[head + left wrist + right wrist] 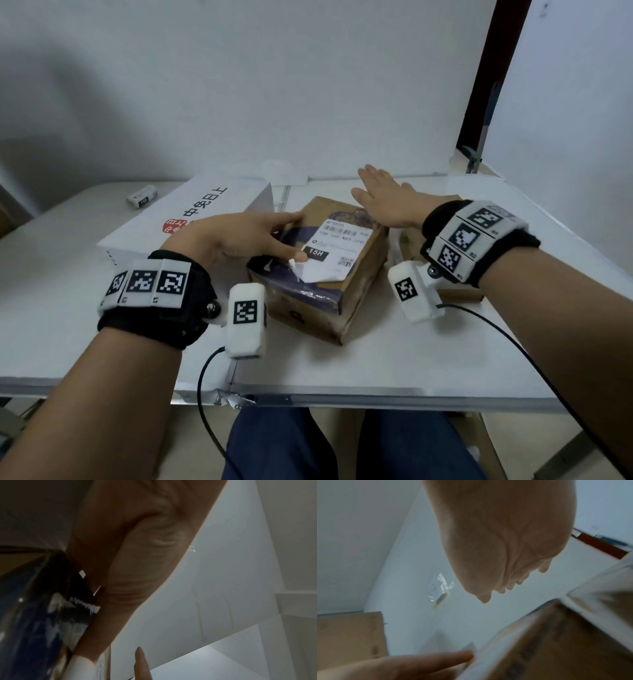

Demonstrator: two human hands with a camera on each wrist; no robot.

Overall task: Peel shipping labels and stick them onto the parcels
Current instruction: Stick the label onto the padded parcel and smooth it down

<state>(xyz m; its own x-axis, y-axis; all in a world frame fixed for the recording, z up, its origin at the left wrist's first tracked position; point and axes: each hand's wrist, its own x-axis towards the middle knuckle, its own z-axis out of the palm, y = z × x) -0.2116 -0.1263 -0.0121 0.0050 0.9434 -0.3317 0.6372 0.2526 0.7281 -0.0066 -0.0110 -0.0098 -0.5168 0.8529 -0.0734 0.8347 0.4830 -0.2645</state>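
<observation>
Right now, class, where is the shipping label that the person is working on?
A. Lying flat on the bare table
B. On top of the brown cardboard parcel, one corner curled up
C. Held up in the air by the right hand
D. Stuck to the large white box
B: the shipping label lies on top of the brown parcel, its near corner curled up by the left hand.

Brown cardboard parcel (318, 274) sits mid white tabletop (376, 356), white paper shipping label (337, 255) on its top. Large white box with printed characters (191, 219) just left, behind. Flat brown cardboard piece (455, 291) right of parcel. Small white packet (142, 196) far left, back.
</observation>
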